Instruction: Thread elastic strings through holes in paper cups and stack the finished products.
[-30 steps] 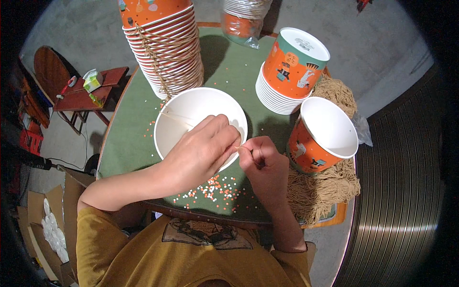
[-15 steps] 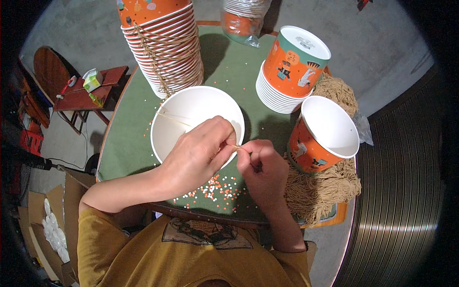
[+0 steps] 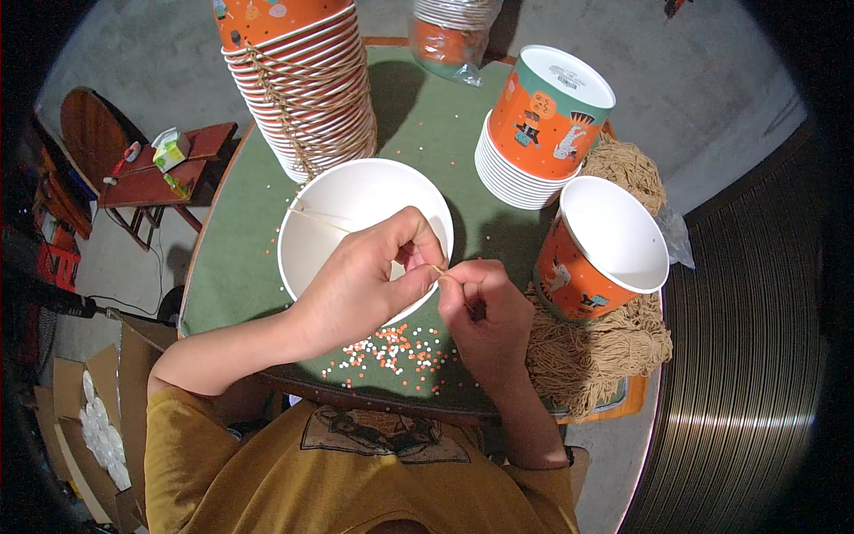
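A white-lined paper bucket stands before me with its mouth toward me. A thin tan cord runs from its left rim across the mouth and passes behind my left hand. At the right rim, my left hand pinches a cord end between thumb and fingers. My right hand meets it there, thumb and forefinger closed on the same bit of cord, its other fingers curled. The hands hide part of the rim, so I cannot tell whether the cord is knotted.
Behind the bucket rises a nested stack of orange buckets with cord handles. To the right are an upturned bucket stack, a tilted orange bucket and a tan cord bundle. Orange and white paper dots litter the green tablecloth.
My left forefinger has lifted and arched, opening a gap above the thumb. The right hand stays almost in place, still pinching the cord at the rim.
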Tool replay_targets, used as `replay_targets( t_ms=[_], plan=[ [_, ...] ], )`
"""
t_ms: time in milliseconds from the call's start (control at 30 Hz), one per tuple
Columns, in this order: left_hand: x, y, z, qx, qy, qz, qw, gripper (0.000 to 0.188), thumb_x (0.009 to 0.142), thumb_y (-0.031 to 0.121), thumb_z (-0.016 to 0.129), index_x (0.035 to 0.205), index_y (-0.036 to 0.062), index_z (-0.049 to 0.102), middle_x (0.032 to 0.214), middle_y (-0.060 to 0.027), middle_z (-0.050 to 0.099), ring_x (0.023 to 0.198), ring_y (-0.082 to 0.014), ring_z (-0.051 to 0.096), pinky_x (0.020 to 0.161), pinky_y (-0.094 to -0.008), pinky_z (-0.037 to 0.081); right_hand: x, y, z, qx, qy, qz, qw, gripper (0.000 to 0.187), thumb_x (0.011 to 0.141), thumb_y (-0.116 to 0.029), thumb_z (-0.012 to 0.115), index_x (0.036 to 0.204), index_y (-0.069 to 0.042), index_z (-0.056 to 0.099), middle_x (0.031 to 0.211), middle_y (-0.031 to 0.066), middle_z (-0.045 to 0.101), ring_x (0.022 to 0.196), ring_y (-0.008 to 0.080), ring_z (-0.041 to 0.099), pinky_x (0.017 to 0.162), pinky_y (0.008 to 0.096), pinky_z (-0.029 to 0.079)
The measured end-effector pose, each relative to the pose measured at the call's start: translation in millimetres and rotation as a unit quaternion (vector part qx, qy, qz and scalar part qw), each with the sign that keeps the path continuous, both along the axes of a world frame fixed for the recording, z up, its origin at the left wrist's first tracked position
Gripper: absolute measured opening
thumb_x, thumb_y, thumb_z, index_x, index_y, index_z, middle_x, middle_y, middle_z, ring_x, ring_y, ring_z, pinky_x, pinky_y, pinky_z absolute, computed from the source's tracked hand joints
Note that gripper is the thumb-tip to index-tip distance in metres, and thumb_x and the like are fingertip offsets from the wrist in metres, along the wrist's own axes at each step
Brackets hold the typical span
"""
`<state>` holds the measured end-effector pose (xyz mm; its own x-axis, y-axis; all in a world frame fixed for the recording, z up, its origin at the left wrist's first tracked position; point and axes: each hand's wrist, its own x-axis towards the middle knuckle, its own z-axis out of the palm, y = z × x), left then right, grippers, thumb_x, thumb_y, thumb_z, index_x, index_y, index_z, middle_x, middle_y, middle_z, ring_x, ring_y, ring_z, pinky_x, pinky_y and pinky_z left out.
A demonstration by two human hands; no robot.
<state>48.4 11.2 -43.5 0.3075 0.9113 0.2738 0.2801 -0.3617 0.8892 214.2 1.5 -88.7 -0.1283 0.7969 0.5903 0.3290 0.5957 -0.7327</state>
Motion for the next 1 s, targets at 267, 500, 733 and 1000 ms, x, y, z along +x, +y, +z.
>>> replay_targets(
  t_ms=[267, 500, 733, 1000],
  plan=[
    [-1.1, -1.8, 12.1, -0.076, 0.056, -0.016, 0.995, 0.011, 0.087, 0.0, 0.057, 0.098, 0.0017, 0.054, 0.09, -0.0011, 0.058, 0.087, -0.008, 0.054, 0.081, -0.0255, 0.046, 3.1, 1.7, 0.5, -0.097, 0.041, -0.014, 0.994, 0.013, 0.084, -0.012, 0.066, 0.092, -0.006, 0.058, 0.072, 0.0069, 0.06, 0.055, 0.0109, 0.057, 0.054, 0.0269, 0.048],
    [0.4, -1.2, 10.4, -0.047, 0.054, -0.015, 0.997, 0.014, 0.089, -0.001, 0.055, 0.102, 0.0002, 0.058, 0.093, -0.003, 0.061, 0.087, -0.009, 0.056, 0.08, -0.0255, 0.047, 3.3, 2.2, 1.8, -0.138, 0.069, -0.008, 0.988, 0.013, 0.085, -0.014, 0.065, 0.092, -0.005, 0.058, 0.064, 0.0044, 0.059, 0.055, 0.0069, 0.055, 0.054, 0.0255, 0.048],
    [-3.1, 2.0, 3.3, 0.034, 0.067, -0.017, 0.997, 0.02, 0.085, -0.005, 0.054, 0.103, 0.0008, 0.059, 0.09, -0.0054, 0.057, 0.085, -0.0127, 0.056, 0.075, -0.0267, 0.046, 4.3, 2.0, 1.1, -0.165, 0.074, -0.005, 0.983, 0.012, 0.085, -0.014, 0.065, 0.091, -0.005, 0.058, 0.063, 0.0038, 0.059, 0.055, 0.0063, 0.054, 0.054, 0.0252, 0.047],
    [3.8, -13.7, 12.0, 0.144, 0.179, 0.026, 0.973, 0.019, 0.083, -0.001, 0.059, 0.102, 0.0025, 0.059, 0.084, -0.0102, 0.052, 0.076, -0.0249, 0.057, 0.066, -0.0337, 0.046, 3.2, 1.5, 0.4, -0.135, 0.064, -0.008, 0.989, 0.013, 0.084, -0.012, 0.066, 0.091, -0.005, 0.058, 0.067, 0.0044, 0.06, 0.056, 0.0078, 0.056, 0.055, 0.0257, 0.048]
  ],
)
